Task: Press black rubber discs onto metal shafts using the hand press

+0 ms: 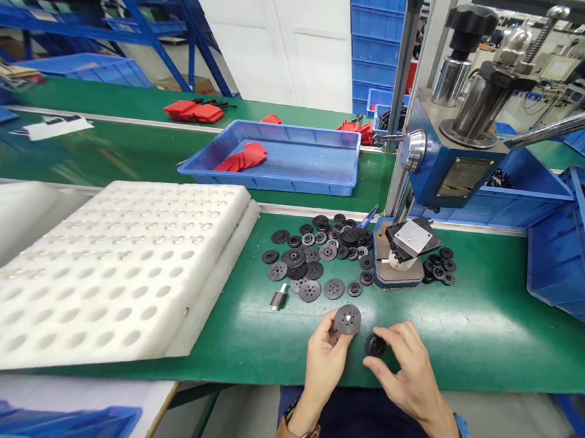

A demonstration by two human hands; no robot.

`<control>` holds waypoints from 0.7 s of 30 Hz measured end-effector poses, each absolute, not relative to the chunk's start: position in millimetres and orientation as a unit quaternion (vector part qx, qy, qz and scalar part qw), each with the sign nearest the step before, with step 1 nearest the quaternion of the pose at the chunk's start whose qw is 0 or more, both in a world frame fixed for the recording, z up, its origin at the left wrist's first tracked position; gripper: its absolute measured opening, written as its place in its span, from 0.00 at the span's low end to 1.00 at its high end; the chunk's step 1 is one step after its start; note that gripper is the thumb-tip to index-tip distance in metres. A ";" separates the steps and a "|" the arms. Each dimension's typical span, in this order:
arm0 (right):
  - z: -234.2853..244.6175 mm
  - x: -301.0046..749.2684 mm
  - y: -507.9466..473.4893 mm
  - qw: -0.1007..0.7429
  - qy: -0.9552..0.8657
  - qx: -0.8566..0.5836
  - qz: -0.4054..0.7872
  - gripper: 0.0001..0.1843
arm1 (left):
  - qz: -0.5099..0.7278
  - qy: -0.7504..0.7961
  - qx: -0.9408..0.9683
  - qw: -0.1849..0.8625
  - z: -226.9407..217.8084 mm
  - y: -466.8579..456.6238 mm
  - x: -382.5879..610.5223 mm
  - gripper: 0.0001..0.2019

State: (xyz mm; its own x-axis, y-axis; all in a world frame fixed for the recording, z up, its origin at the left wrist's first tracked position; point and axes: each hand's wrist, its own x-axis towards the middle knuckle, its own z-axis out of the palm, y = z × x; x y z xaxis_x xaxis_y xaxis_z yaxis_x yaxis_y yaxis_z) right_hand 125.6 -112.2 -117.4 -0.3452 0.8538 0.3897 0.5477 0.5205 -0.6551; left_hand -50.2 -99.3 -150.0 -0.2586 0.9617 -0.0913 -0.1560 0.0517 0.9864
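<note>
pinching a flat black disc [347, 319] by its lower rim, the left hand [325, 356] holds it upright just above the green counter [490, 326], face toward the camera. that grip seems chosen to leave the face and centre hole free. the right hand [409, 370] is half closed, thumb and forefinger nipped on a small black round part [375, 345] just beside the disc, the two pieces near but apart. behind them a loose pile of black discs [320, 257] lies within easy reach, with a small metal pin [279, 298] at its near-left edge. a blue press [451, 163] stands over its fixture [403, 253] beyond. a white foam tray [109, 266] with rows of pockets sits to the left.
</note>
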 end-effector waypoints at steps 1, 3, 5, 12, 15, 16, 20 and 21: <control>-110.9 127.6 -110.7 0.384 -0.785 -0.445 0.196 0.18 | 0.575 0.533 0.380 0.491 -150.9 -101.3 -47.7 0.16; -98.4 129.2 -107.7 0.396 -0.782 -0.447 0.178 0.19 | 0.566 0.512 0.407 0.501 -152.3 -105.5 -42.3 0.14; -89.2 128.0 -104.6 0.383 -0.794 -0.440 0.173 0.19 | 0.560 0.492 0.441 0.500 -152.5 -109.1 -37.5 0.12; -83.7 121.1 -100.8 0.327 -0.820 -0.423 0.203 0.15 | 0.551 0.471 0.499 0.475 -148.5 -112.4 -35.3 0.11; -82.5 121.7 -102.5 0.313 -0.826 -0.427 0.195 0.15 | 0.545 0.471 0.519 0.460 -148.0 -112.5 -37.9 0.11; -81.9 122.2 -103.0 0.307 -0.828 -0.429 0.193 0.15 | 0.543 0.472 0.528 0.452 -147.8 -112.5 -38.7 0.10; -80.5 124.5 -103.7 0.296 -0.830 -0.429 0.201 0.15 | 0.534 0.479 0.559 0.416 -146.3 -111.4 -42.7 0.10; -80.3 125.2 -103.7 0.298 -0.827 -0.427 0.210 0.15 | 0.532 0.480 0.566 0.407 -145.9 -111.2 -44.0 0.10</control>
State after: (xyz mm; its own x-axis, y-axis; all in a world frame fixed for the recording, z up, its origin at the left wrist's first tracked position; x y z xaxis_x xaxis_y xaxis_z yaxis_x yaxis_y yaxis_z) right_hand 125.2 -103.7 -80.3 -0.4566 0.8323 0.3142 0.5823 0.5466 -0.6018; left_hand -44.0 -111.2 -145.9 -0.0277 0.9769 0.2119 0.1117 -0.2077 0.9718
